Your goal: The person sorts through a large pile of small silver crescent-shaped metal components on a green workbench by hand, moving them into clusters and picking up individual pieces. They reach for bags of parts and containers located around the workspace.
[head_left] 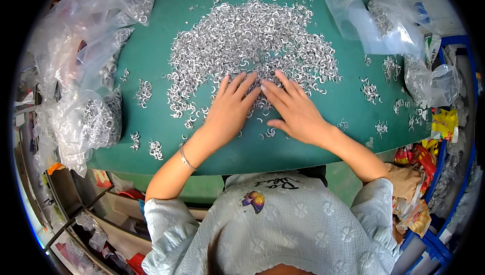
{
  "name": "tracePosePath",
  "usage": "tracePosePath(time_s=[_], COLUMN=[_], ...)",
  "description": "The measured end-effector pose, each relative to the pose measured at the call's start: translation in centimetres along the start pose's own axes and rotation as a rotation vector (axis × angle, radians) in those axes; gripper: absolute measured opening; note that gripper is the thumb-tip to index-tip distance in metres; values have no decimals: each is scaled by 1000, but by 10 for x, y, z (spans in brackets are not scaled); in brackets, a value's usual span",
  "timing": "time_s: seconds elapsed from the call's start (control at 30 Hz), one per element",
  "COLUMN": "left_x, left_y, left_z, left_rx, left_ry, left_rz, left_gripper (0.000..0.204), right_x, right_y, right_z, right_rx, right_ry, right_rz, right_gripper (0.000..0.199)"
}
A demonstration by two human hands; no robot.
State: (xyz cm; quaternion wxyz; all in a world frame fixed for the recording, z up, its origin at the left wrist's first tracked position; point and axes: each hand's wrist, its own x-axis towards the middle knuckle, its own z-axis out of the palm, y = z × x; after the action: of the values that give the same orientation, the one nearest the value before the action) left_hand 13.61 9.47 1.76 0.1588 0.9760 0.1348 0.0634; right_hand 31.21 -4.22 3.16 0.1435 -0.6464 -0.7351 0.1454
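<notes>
Hands sorting small metal rings, head view.
Left hand [228, 110] and right hand [295, 110] lay flat, fingers spread and grasping nothing, on the near edge of the ring pile [252, 37]; most rings lay unsorted beyond the fingertips, few small clusters [144, 92] aside on the green mat [151, 52].

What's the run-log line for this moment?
left hand: flat, fingers spread on near edge of ring pile | right hand: flat on it too | surface: green mat | held: nothing visible
</notes>
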Motion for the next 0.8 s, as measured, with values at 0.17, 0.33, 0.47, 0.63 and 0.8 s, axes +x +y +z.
tracePosePath(time_s=[0.17,0.33,0.47,0.63,0.8], left_x=[-34,-35,9,37,11], left_y=[14,0,-28,-50,-38], left_z=[-11,-11,-14,-4,-6], left_rx=[-13,-240,25,216,83], left_ry=[-33,196,315,206,178], left_rz=[-16,-135,-267,-334,-175], left_gripper=[42,44,45,49,48], right_x=[-28,-7,48,101,89], right_y=[2,27,50,76,56], right_z=[0,-10,-5,8,17], right_rx=[179,227,81,-80,-78], right_ry=[-12,362,449,445,331], right_rz=[-116,148,132,107,11], right_gripper=[48,40,48,48,54])
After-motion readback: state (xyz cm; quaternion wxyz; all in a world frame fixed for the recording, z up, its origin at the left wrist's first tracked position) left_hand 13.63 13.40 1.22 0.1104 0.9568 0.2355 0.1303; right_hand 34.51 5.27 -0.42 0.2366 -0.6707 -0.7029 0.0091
